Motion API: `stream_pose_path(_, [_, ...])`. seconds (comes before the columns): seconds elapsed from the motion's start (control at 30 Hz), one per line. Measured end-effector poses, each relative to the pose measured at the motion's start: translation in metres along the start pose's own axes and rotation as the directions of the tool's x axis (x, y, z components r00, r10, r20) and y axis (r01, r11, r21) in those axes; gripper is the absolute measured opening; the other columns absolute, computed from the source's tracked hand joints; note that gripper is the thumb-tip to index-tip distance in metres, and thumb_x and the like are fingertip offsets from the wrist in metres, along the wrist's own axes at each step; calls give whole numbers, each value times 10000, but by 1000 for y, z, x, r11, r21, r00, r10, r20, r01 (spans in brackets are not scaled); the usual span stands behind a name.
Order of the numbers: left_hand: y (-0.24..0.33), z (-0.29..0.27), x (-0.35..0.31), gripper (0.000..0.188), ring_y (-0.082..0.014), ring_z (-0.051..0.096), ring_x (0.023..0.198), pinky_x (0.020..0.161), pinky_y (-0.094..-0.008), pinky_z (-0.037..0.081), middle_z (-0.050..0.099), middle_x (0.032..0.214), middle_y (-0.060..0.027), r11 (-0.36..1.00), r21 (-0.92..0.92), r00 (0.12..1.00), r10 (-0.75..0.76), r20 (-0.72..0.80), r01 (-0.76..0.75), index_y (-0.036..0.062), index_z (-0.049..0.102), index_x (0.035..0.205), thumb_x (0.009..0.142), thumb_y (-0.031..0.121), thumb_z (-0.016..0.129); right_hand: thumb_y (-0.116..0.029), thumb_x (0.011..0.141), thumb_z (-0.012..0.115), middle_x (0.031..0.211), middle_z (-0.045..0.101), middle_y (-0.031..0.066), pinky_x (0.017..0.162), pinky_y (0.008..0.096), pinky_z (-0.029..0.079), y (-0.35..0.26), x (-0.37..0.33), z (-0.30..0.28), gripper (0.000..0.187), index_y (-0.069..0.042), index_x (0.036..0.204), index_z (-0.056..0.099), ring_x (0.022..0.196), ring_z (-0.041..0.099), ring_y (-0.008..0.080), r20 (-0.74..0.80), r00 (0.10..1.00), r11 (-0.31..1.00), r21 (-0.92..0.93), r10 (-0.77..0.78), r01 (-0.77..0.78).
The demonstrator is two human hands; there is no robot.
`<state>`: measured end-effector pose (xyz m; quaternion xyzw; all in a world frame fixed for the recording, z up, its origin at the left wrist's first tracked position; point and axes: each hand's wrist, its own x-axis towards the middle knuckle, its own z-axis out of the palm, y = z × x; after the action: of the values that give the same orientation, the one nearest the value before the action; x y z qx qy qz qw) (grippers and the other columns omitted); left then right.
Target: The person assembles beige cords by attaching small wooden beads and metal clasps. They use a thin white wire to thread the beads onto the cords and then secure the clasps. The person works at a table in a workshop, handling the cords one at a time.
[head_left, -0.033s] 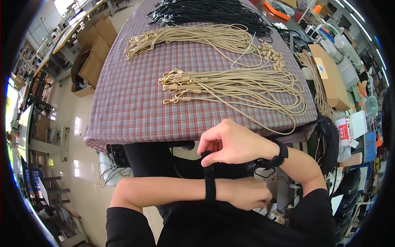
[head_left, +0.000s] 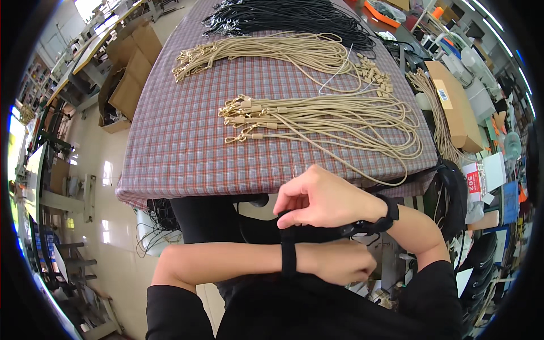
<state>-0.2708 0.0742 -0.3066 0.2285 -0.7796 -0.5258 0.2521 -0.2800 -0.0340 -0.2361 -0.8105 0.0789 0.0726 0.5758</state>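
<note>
Across my front lies my left forearm, with a black strap [head_left: 288, 258] around the wrist. My right hand [head_left: 326, 197] is above that wrist, its thumb and forefinger pinching the raised end of the strap. My left hand [head_left: 343, 262] is closed in a loose fist, knuckles up, with its fingertips mostly turned out of sight; nothing shows in it. A black wristband [head_left: 390, 214] with a dark device sits on my right wrist. Beyond my hands, a bundle of beige cords [head_left: 340, 116] with gold-coloured clasps [head_left: 241, 116] lies on the checked tablecloth [head_left: 181, 147].
Farther back are a second beige cord bundle [head_left: 266, 46], small beige pieces [head_left: 377, 76] and black cords [head_left: 289, 16]. An open cardboard box [head_left: 133, 79] stands on the floor at left. On the right, a cardboard carton [head_left: 456, 107] sits among cluttered shelves.
My left hand has curled slightly more at the fingers. My right hand has shifted a touch, still pinching the strap's end. The cords on the table have not moved.
</note>
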Motion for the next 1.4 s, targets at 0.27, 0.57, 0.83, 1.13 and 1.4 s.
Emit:
stream_pose_path(0.27, [-7,-8,-1,213,-239,708,922,835,-415,560,750,989,-78,983,-130,990,-120,78,129,42,730,1100,1049,225,635,-109,885,861,830,797,119,638,288,551,-18,-17,4,154,1,978,806,666,740,183,-23,992,980,-162,-120,115])
stream_pose_path(0.57, [-5,-37,-12,213,-241,721,943,848,-395,578,751,1016,-107,987,32,980,-160,121,158,17,745,1085,968,189,699,-241,843,895,1175,786,105,750,345,626,-21,-36,7,360,-45,1126,788,942,768,258,127,936,848,-395,-329,352])
stream_pose_path(0.83, [3,-61,-19,190,-241,732,935,857,-385,584,757,1004,-108,975,131,984,-180,-1,178,6,748,1071,953,154,728,-429,816,840,1506,585,173,1045,422,557,-56,-60,21,730,-3,1384,667,1206,672,338,173,913,404,-854,-370,326])
stream_pose_path(1.13, [181,-184,-75,146,-265,760,941,862,-362,617,753,1051,-125,972,235,703,152,-695,22,-8,741,1102,961,-2,706,-388,816,922,1318,709,106,1037,372,532,-70,-103,-93,716,2,1365,680,1129,689,208,-586,587,828,-432,-559,358])
stream_pose_path(1.4, [202,-248,-127,255,-231,668,913,899,-380,513,694,875,-116,825,407,305,533,-789,-392,-49,657,1175,1094,176,569,-338,1072,673,976,753,52,719,288,557,-78,-42,-158,315,-34,1112,746,816,695,127,-675,642,454,473,-364,755])
